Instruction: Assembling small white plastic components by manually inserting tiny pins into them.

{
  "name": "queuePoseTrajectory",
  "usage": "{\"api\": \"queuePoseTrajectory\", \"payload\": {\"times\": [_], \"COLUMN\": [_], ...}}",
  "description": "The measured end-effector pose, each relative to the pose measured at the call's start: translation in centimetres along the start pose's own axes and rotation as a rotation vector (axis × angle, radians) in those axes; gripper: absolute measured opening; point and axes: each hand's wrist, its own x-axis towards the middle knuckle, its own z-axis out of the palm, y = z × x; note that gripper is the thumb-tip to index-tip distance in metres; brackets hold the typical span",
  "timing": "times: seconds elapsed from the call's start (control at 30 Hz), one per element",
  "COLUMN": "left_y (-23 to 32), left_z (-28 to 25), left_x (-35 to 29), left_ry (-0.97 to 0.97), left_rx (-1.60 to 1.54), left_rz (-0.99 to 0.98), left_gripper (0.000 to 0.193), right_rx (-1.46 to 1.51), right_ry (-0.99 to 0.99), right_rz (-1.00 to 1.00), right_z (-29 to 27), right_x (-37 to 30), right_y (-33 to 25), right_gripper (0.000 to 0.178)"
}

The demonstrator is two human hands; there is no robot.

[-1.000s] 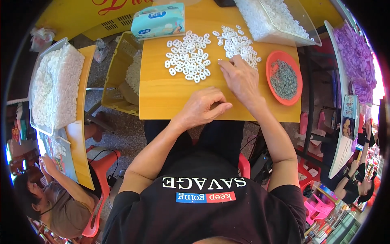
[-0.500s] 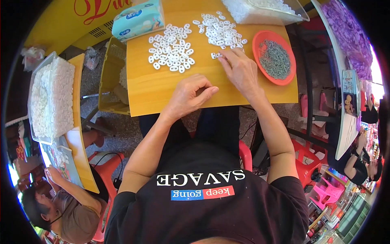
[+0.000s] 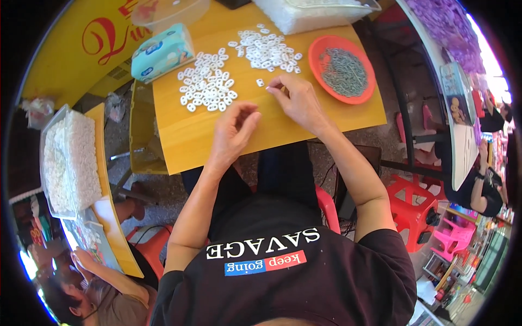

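My right hand is over the middle of the table, thumb and forefinger pinched on a small white plastic piece, mostly hidden by the fingertips. Just left of it lies a single white two-hole piece. My left hand is held near the table's front edge with its fingers curled toward the thumb. What it holds, if anything, is hidden. Beyond my left hand spreads a pile of white oval two-hole pieces. A second pile of squarer white two-hole pieces lies beyond my right hand.
An orange-red bowl of small grey metal screws or pins stands at the right. Tissues in a teal pack lie at the left edge. A clear bin of white pieces is at the back. Another person's hands work at the left table.
My right hand has drawn back from the squarer pieces, pinching one and leaving another on the table. My left hand's fingers have turned more upward. The whole view has shifted.
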Motion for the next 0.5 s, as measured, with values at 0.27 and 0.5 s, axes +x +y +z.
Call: {"api": "queuePoseTrajectory", "payload": {"times": [0.27,0.5], "left_y": [0.8,0.6], "left_z": [1.8,2.5], "left_x": [0.6,0.8], "left_ry": [0.07,0.095], "left_rx": [-0.109,0.217], "left_rz": [-0.022,0.285], "left_gripper": [0.012,0.012], "right_rx": [1.14,1.23], "right_ry": [-0.086,0.043], "right_rz": [0.646,0.671], "right_z": [-0.8,0.3], "right_x": [-2.7,-4.3], "right_y": [-3.5,-3.4], "right_gripper": [0.016,0.022]}}
